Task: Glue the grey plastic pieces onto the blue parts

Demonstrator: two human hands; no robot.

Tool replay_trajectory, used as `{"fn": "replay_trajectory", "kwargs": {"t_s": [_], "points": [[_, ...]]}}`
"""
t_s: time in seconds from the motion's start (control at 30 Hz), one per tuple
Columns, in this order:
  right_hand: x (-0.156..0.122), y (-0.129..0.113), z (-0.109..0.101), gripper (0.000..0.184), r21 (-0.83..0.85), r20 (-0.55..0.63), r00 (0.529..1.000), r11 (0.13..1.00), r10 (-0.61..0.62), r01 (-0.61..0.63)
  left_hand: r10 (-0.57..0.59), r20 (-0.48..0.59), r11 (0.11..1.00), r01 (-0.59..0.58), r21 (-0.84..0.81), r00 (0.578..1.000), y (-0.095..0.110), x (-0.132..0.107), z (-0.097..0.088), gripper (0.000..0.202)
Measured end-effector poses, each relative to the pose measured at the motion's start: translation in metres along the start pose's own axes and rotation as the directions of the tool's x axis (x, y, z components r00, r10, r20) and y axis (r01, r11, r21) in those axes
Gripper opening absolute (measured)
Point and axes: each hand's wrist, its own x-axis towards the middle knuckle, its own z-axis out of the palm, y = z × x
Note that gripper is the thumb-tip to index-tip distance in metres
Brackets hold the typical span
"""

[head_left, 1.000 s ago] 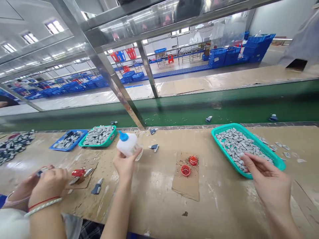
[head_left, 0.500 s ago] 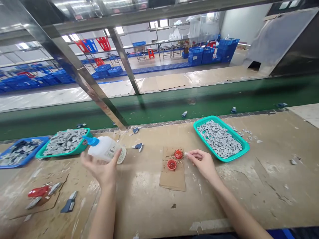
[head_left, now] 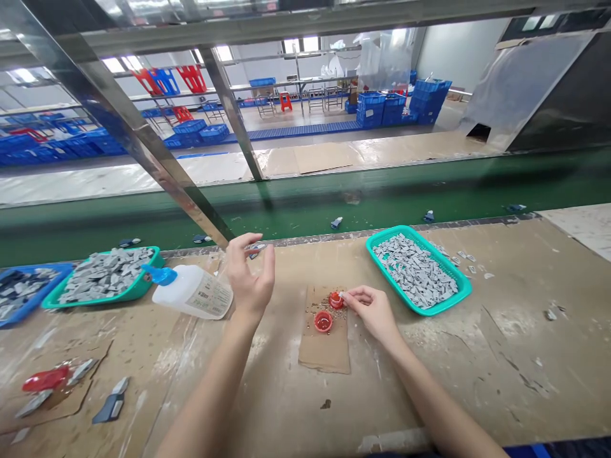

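My left hand [head_left: 251, 275] hangs open above the table's back edge, near a small blue-and-grey part [head_left: 255, 250], and holds nothing. A white plastic glue bottle [head_left: 193, 291] with a blue nozzle lies on its side to the left of that hand. My right hand [head_left: 372, 312] pinches a small pale piece at a red cap [head_left: 337, 299]. Another red cap [head_left: 323, 321] sits close by on a cardboard scrap [head_left: 324, 353]. To the right, a teal tray [head_left: 458, 294] holds many grey pieces.
Left of the bottle are a second teal tray [head_left: 143, 287] and a blue tray [head_left: 28, 306], both holding parts. A red item [head_left: 45, 380] and metal parts lie at front left. Behind the table runs a green conveyor belt [head_left: 363, 202] with scattered parts.
My left hand has let go of the bottle, which now lies on the table. My right hand has moved from the teal tray to the red cap. The view has shifted, and the lower-left hands are gone.
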Motion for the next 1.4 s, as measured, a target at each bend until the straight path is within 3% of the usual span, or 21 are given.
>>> {"fn": "replay_trajectory", "kwargs": {"t_s": [0.1,0.23,0.37,0.47,0.53,0.6,0.67,0.77,0.87,1.0,1.13,1.4], "points": [[0.0,-0.003,-0.003,0.039,0.052,0.021,0.999,0.998,0.043,-0.044,-0.085,0.189,0.996,0.078,0.043,0.978,-0.008,0.023,0.039,0.024],[0.0,-0.007,-0.007,0.038,0.092,0.046,0.996,0.993,0.074,-0.078,-0.123,0.402,0.99,0.084,0.111,0.907,-0.035,0.047,0.112,0.019],[0.002,-0.006,-0.008,0.038,0.094,0.041,0.997,0.994,0.059,-0.063,-0.186,0.542,0.979,0.109,0.171,0.819,-0.053,0.061,0.175,0.029],[0.003,-0.007,-0.007,0.037,0.098,0.027,0.999,0.994,0.044,-0.046,-0.246,0.601,0.969,0.17,0.182,0.76,-0.055,0.069,0.199,0.031],[0.002,-0.01,-0.007,0.037,0.114,0.016,0.999,0.993,0.043,-0.044,-0.277,0.631,0.96,0.229,0.159,0.724,-0.053,0.072,0.203,0.031],[0.001,-0.012,-0.008,0.037,0.132,0.016,0.999,0.99,0.04,-0.042,-0.294,0.657,0.948,0.298,0.109,0.694,-0.048,0.072,0.196,0.029],[-0.001,-0.014,-0.012,0.037,0.147,0.019,0.999,0.989,0.03,-0.033,-0.291,0.677,0.928,0.373,0.026,0.676,-0.039,0.064,0.176,0.028],[-0.004,-0.017,-0.019,0.037,0.168,0.004,1.0,0.986,0.013,-0.014,-0.259,0.679,0.865,0.478,-0.154,0.687,-0.019,0.036,0.124,0.031],[-0.012,-0.024,-0.023,0.036,0.191,0.0,1.0,0.982,0.001,-0.001,-0.268,0.637,0.779,0.551,-0.298,0.723,0.007,-0.008,0.062,0.035],[-0.03,-0.045,-0.018,0.032,0.209,0.051,0.998,0.978,-0.028,0.017,-0.444,0.471,0.662,0.633,-0.401,0.762,0.045,-0.065,0.003,0.025],[-0.05,-0.067,-0.008,0.027,0.196,0.132,0.989,0.98,-0.059,0.032,-0.57,0.378,0.537,0.678,-0.501,0.73,0.073,-0.089,-0.018,0.022],[-0.06,-0.075,0.005,0.024,0.2,0.192,0.975,0.977,-0.111,0.072,-0.529,0.431,0.493,0.678,-0.545,0.731,0.089,-0.082,-0.023,0.018]]}}
